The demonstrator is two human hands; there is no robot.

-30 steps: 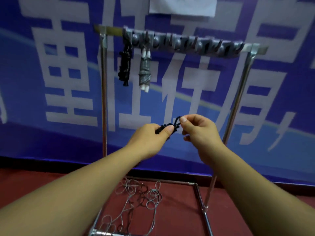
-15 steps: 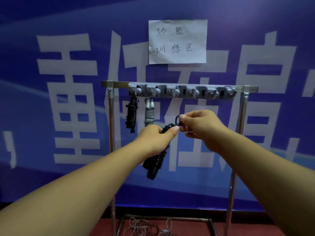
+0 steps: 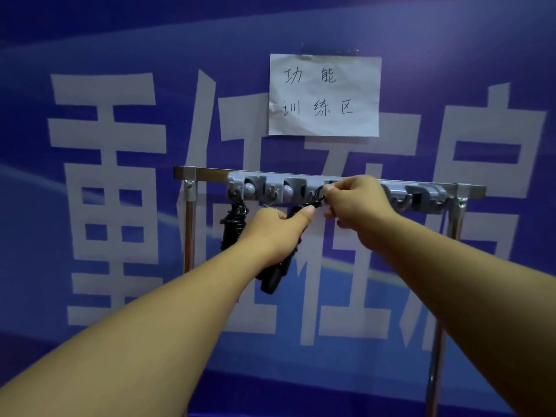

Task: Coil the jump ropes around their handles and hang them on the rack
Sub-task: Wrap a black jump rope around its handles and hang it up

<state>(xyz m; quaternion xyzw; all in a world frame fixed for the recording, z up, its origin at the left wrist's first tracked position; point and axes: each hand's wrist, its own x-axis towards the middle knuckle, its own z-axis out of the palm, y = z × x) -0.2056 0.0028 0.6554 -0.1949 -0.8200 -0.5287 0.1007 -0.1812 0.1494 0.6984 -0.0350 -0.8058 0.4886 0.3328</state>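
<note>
At the rack's hook strip (image 3: 421,192), both hands clamped on the coiled black rope (image 3: 275,278) (left hand (image 3: 270,233) gripping handles, right hand (image 3: 355,203) pinching loop).

**A sports training corner**

This looks like a gym or fitness training area. A handwritten paper sign (image 3: 324,94) taped to the wall reads "功能训练区", functional training zone. Behind it hangs a large blue banner (image 3: 90,49) printed with big pale characters. In front stands a metal rack (image 3: 188,188) with a grey strip of hooks (image 3: 421,195), where a coiled black jump rope (image 3: 233,224) hangs.
</note>
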